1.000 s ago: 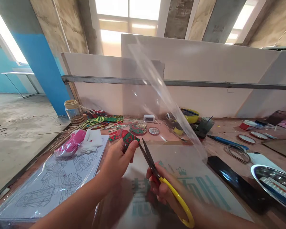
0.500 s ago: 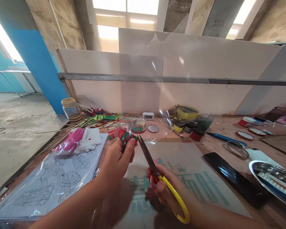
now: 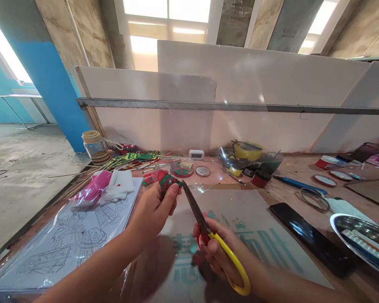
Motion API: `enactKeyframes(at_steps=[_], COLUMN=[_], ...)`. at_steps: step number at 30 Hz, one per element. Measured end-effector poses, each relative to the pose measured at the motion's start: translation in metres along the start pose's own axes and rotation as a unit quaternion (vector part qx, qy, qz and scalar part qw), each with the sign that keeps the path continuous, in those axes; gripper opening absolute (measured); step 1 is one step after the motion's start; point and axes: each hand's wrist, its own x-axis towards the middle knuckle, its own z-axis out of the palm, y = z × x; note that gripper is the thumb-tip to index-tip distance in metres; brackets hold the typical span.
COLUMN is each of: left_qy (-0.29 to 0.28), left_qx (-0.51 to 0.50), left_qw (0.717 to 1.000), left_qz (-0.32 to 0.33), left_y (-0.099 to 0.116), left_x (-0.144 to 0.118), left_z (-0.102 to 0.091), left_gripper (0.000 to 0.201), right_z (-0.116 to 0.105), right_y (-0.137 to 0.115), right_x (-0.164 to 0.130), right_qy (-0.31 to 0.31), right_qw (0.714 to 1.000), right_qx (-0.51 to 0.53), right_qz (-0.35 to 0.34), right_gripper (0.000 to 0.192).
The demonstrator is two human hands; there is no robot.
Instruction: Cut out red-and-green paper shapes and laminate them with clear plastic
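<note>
Cluttered workbench (image 3: pixel 281 191) under bright windows, white boards behind. Fingers first: the left hand (image 3: pixel 154 208) pinches one red-and-green patterned piece (image 3: pixel 166 181), thumb and fingertips clamped on it, held up over the printed sheet (image 3: pixel 249 235). The right hand (image 3: pixel 213 250) grips one pair of yellow-handled scissors (image 3: pixel 208 229), fingers curled through the loop, blades together and pointing at the piece, just beside it. A second ago those blades stood apart; the clear film that rose in front then now lies low. Further out: one glass jar (image 3: pixel 96 147), one black phone (image 3: pixel 312 237), one colouring sheet (image 3: pixel 76 235).
</note>
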Motion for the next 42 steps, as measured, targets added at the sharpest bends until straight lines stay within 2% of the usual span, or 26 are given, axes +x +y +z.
enactKeyframes(at_steps=[3, 7, 11, 19, 24, 28, 31, 34, 38, 42], left_qy=[-0.044, -0.078, -0.102, -0.113, -0.134, -0.16, -0.15, -0.131, -0.133, -0.142], left_qx=[0.017, 0.013, 0.001, -0.019, -0.071, -0.128, -0.133, -0.116, -0.109, -0.103], left_qw=[0.999, 0.997, 0.994, 0.993, 0.988, 0.978, 0.978, 0.983, 0.984, 0.984], left_qz=[-0.007, -0.021, -0.036, -0.037, -0.039, -0.047, -0.053, -0.048, -0.037, -0.042], left_y=[0.001, 0.002, 0.001, -0.006, -0.008, -0.007, -0.009, -0.011, -0.01, -0.005], left_x=[-0.004, -0.008, -0.007, -0.007, -0.006, -0.003, -0.002, -0.003, -0.003, 0.001], left_z=[0.007, 0.016, 0.016, 0.015, 0.012, 0.007, 0.004, 0.004, 0.004, 0.0], left_gripper=[0.036, 0.039, 0.044, 0.048, 0.044, 0.041, 0.049, 0.054, 0.053, 0.053], right_z=[-0.005, -0.013, -0.015, -0.01, -0.01, -0.01, -0.011, -0.012, -0.01, -0.005], right_y=[0.003, 0.001, 0.003, 0.001, -0.003, -0.005, -0.006, -0.003, -0.003, -0.007], right_x=[-0.001, -0.003, -0.004, -0.004, -0.002, -0.006, -0.008, -0.007, -0.001, 0.005], right_qy=[-0.02, -0.046, -0.067, -0.046, -0.035, -0.018, -0.009, -0.027, -0.017, 0.012], right_qw=[0.995, 0.981, 0.986, 0.99, 0.993, 0.993, 0.991, 0.991, 0.997, 1.0], right_qx=[-0.043, -0.097, -0.059, -0.039, -0.012, -0.038, -0.066, -0.061, -0.024, 0.015], right_qz=[-0.086, -0.16, -0.139, -0.127, -0.11, -0.112, -0.119, -0.12, -0.066, 0.013], right_gripper=[0.083, 0.081, 0.078, 0.076, 0.08, 0.082, 0.08, 0.08, 0.081, 0.063])
